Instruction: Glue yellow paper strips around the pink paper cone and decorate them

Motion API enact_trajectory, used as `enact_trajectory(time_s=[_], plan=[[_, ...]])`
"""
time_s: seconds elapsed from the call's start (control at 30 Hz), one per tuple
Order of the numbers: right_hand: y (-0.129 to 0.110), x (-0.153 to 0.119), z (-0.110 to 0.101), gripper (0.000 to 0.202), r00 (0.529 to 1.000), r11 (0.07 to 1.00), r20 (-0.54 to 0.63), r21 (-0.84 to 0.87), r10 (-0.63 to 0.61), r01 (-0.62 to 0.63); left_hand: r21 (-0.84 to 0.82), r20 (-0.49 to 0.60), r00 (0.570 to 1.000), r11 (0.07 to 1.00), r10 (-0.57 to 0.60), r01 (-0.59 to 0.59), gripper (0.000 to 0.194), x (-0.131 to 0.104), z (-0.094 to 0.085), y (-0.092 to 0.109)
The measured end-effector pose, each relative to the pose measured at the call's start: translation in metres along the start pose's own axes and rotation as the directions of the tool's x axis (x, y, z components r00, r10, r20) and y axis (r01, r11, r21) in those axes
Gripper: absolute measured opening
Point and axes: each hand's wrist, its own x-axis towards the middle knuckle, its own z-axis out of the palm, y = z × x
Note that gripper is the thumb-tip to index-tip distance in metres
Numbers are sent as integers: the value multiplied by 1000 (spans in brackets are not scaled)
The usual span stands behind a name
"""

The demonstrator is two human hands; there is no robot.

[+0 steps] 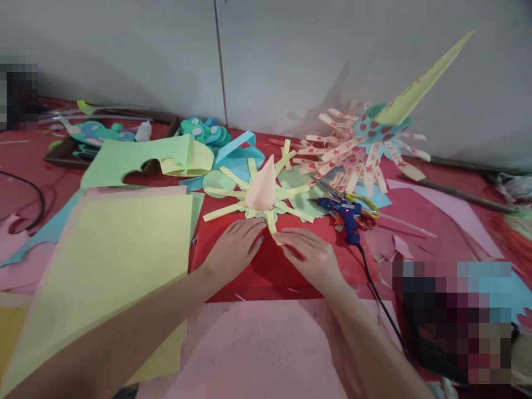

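A pale pink paper cone (261,188) stands upright on a scalloped green paper base, with yellow paper strips (226,210) spreading out all round it. My left hand (236,244) is at the near edge of this base, its fingers bent against it. Between the fingertips of my right hand (311,255) is the free end of one yellow strip (271,221) pointing toward me. Under the piece lies a red sheet (233,277). A blue hot glue gun (347,216) with a lit red light lies just right of my right hand, its black cord running toward me.
Yellow paper sheets (137,266) are stacked at left, beside cut green paper (128,160). Behind the glue gun are yellow-handled scissors (363,202). A decorated paper piece with a tall yellow cone (428,83) stands back right, near the grey wall (291,55). A wooden tray (62,152) holds craft pieces.
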Motion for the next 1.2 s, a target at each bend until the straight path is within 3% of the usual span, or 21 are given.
enact_trajectory(time_s=[0.3, 0.63, 1.2], plan=[[0, -1, 2, 18, 1000, 1000, 25, -24, -10, 11, 154, 80, 981, 970, 175, -186, 42, 0, 1, 1], [0, -1, 3, 17, 999, 1000, 39, -15, -14, 15, 217, 124, 981, 960, 151, -175, 42, -1, 4, 1], [1, -3, 7, 17, 991, 999, 130, -7, 33, -33, 61, 134, 984, 990, 117, -126, 37, 2, 0, 3]])
